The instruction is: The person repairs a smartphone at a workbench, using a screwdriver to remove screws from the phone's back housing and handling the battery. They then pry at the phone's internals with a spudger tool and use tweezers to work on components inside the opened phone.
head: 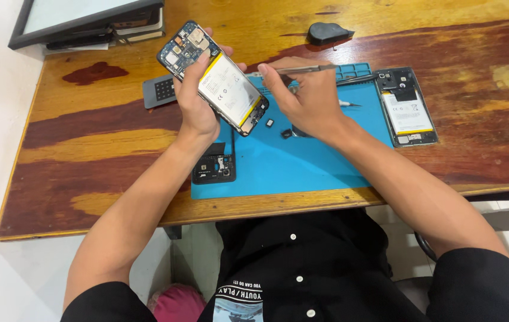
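- The left hand (193, 104) holds an opened smartphone (213, 77) up off the bench (87, 143), back cover off, with the white battery and the circuit board facing the camera. The left fingers (226, 52) are curled shut around its edges, thumb on the near side.
- The right hand (308, 98) sits just right of the left fingers, closed in a pinch on metal tweezers (293, 70). The tips point left toward the phone's right edge; whether they touch it cannot be told.
- Below both hands lies a blue repair mat (302, 161). Two small dark loose parts (278, 128) rest on it just under the right fingers.
- A detached black inner cover (214, 166) lies on the mat's left edge, below the left wrist.
- A second opened phone (406, 107) lies flat, well to the right of the right fingers. A small dark pad with a grid of dots (159, 90) sits left of the left fingers, and a dark pick-shaped tool (329, 33) lies beyond the right hand.
- Risk, as a judgement: the metal tips are close to the soft battery, so a slip could pierce it, or bridge contacts on the board.
- Risk: the phone is held in the air by one hand, so pressure from the tweezers could twist it loose and drop it on the bench.
- Risk: the loose parts are tiny, so a brush from the right wrist could sweep them off the mat.
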A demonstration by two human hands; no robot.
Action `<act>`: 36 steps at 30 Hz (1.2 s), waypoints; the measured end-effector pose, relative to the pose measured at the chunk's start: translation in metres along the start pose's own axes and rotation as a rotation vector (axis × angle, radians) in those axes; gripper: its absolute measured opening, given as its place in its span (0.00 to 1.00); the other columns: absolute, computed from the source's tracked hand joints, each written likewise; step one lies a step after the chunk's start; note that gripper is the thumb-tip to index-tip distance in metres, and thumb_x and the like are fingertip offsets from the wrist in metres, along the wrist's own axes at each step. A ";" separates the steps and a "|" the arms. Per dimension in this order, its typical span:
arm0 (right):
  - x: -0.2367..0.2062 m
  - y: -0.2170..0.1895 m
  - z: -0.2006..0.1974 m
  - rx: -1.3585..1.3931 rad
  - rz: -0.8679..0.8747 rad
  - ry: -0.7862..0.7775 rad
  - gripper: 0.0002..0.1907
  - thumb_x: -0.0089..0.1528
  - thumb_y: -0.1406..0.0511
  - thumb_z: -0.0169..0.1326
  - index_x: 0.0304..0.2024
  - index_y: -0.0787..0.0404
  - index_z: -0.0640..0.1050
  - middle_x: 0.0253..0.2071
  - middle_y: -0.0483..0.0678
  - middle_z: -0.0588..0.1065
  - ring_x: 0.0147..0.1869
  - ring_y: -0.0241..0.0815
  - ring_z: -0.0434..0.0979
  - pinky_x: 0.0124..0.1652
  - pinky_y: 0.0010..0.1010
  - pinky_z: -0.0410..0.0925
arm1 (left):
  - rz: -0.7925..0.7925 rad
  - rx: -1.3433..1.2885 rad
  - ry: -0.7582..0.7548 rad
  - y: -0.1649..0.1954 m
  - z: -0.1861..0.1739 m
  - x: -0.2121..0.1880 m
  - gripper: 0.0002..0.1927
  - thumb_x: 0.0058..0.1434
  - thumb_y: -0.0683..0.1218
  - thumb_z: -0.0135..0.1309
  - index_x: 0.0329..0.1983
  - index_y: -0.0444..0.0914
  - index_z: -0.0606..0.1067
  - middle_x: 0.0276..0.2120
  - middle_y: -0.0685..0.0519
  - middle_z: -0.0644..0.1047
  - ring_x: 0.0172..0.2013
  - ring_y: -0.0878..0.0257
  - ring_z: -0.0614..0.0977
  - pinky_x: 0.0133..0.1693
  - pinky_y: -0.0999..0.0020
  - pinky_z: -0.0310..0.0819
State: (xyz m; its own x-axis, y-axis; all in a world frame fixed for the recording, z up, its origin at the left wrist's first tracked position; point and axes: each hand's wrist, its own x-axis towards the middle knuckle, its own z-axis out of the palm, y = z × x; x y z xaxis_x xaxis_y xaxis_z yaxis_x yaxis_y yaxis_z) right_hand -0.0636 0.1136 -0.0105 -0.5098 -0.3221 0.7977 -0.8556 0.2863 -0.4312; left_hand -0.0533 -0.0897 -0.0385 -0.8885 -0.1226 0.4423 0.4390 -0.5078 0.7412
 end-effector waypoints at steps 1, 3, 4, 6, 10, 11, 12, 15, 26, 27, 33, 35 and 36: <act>0.000 0.000 0.000 -0.006 0.016 -0.007 0.07 0.70 0.69 0.58 0.37 0.67 0.83 0.29 0.50 0.80 0.31 0.39 0.80 0.31 0.29 0.67 | 0.010 0.002 0.000 0.001 -0.001 0.000 0.27 0.71 0.49 0.46 0.70 0.32 0.65 0.48 0.41 0.77 0.45 0.50 0.84 0.53 0.53 0.82; 0.001 0.001 -0.001 0.013 0.008 -0.023 0.08 0.70 0.69 0.58 0.37 0.67 0.83 0.29 0.50 0.80 0.30 0.38 0.79 0.31 0.28 0.67 | 0.017 -0.002 0.008 0.003 -0.003 0.001 0.28 0.71 0.50 0.45 0.70 0.33 0.64 0.48 0.42 0.77 0.46 0.49 0.84 0.51 0.54 0.82; 0.002 0.001 -0.002 0.021 0.003 -0.030 0.08 0.70 0.69 0.58 0.37 0.67 0.83 0.29 0.50 0.80 0.30 0.38 0.79 0.31 0.28 0.67 | 0.020 -0.005 0.011 0.004 -0.003 0.003 0.28 0.70 0.51 0.44 0.70 0.34 0.64 0.48 0.43 0.76 0.46 0.49 0.84 0.51 0.54 0.82; 0.002 0.001 -0.002 0.099 0.015 -0.049 0.08 0.71 0.69 0.58 0.40 0.67 0.83 0.31 0.49 0.81 0.33 0.37 0.80 0.33 0.27 0.69 | 0.008 -0.058 -0.001 0.005 -0.005 0.005 0.29 0.70 0.54 0.43 0.70 0.35 0.64 0.47 0.43 0.76 0.46 0.50 0.84 0.50 0.54 0.82; 0.004 0.000 -0.003 0.141 0.039 -0.075 0.09 0.72 0.69 0.58 0.37 0.66 0.83 0.30 0.48 0.80 0.31 0.37 0.79 0.34 0.27 0.70 | -0.026 -0.119 -0.036 0.009 -0.007 0.006 0.30 0.70 0.58 0.41 0.69 0.36 0.64 0.46 0.44 0.77 0.43 0.50 0.84 0.47 0.53 0.81; 0.004 -0.001 -0.004 0.104 -0.015 -0.072 0.07 0.71 0.69 0.58 0.38 0.66 0.83 0.32 0.49 0.81 0.33 0.38 0.79 0.34 0.28 0.70 | -0.021 -0.119 -0.050 0.009 -0.008 0.006 0.30 0.70 0.58 0.41 0.69 0.35 0.65 0.46 0.44 0.77 0.43 0.50 0.84 0.47 0.53 0.82; 0.005 -0.002 -0.007 0.067 -0.069 -0.068 0.06 0.71 0.69 0.59 0.40 0.67 0.83 0.33 0.50 0.81 0.34 0.39 0.80 0.34 0.28 0.70 | -0.016 -0.118 -0.064 0.010 -0.008 0.006 0.30 0.71 0.58 0.40 0.68 0.35 0.65 0.46 0.43 0.78 0.43 0.50 0.84 0.48 0.53 0.82; 0.006 -0.007 -0.009 -0.065 -0.188 -0.069 0.03 0.67 0.71 0.62 0.39 0.68 0.83 0.32 0.51 0.80 0.32 0.43 0.77 0.31 0.32 0.68 | 0.000 -0.131 -0.050 0.009 -0.006 0.008 0.30 0.71 0.58 0.40 0.68 0.35 0.66 0.45 0.43 0.78 0.42 0.50 0.84 0.49 0.52 0.82; 0.005 -0.017 -0.016 -0.121 -0.355 -0.038 0.04 0.65 0.73 0.64 0.38 0.68 0.80 0.30 0.51 0.76 0.32 0.48 0.76 0.31 0.36 0.68 | 0.106 -0.293 -0.097 0.005 -0.005 0.008 0.38 0.72 0.68 0.34 0.68 0.35 0.68 0.59 0.45 0.74 0.51 0.50 0.80 0.49 0.44 0.81; 0.002 -0.017 -0.015 -0.131 -0.364 -0.033 0.04 0.66 0.72 0.63 0.38 0.68 0.80 0.30 0.52 0.77 0.32 0.48 0.76 0.31 0.36 0.68 | 0.115 -0.293 -0.113 0.005 -0.005 0.008 0.38 0.73 0.69 0.34 0.67 0.35 0.68 0.58 0.45 0.74 0.50 0.50 0.80 0.49 0.44 0.80; -0.001 0.004 -0.006 0.345 0.300 -0.111 0.15 0.73 0.63 0.52 0.36 0.66 0.81 0.31 0.49 0.80 0.31 0.35 0.78 0.31 0.27 0.70 | 0.034 -0.321 -0.194 0.007 -0.006 0.011 0.41 0.70 0.71 0.34 0.69 0.36 0.68 0.55 0.44 0.75 0.50 0.52 0.81 0.51 0.47 0.81; 0.001 0.016 -0.002 0.551 0.490 -0.165 0.19 0.74 0.59 0.49 0.36 0.66 0.80 0.30 0.48 0.80 0.30 0.34 0.78 0.32 0.27 0.72 | 0.023 -0.277 -0.160 0.006 -0.005 0.011 0.40 0.71 0.69 0.34 0.69 0.34 0.68 0.53 0.44 0.76 0.49 0.53 0.81 0.49 0.47 0.81; 0.001 0.022 -0.001 0.636 0.523 -0.179 0.20 0.74 0.57 0.47 0.38 0.66 0.79 0.31 0.49 0.79 0.31 0.35 0.79 0.33 0.27 0.73 | 0.024 -0.247 -0.101 0.004 -0.004 0.011 0.38 0.70 0.67 0.35 0.68 0.34 0.67 0.54 0.44 0.76 0.48 0.53 0.81 0.47 0.47 0.82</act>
State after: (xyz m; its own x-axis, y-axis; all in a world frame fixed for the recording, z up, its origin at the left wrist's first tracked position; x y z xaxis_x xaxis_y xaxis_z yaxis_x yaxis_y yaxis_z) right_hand -0.0824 0.1200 -0.0189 -0.8150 -0.4428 0.3737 -0.3655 -0.1074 -0.9246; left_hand -0.0623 -0.0961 -0.0325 -0.8550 -0.0572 0.5154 0.4024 -0.7000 0.5899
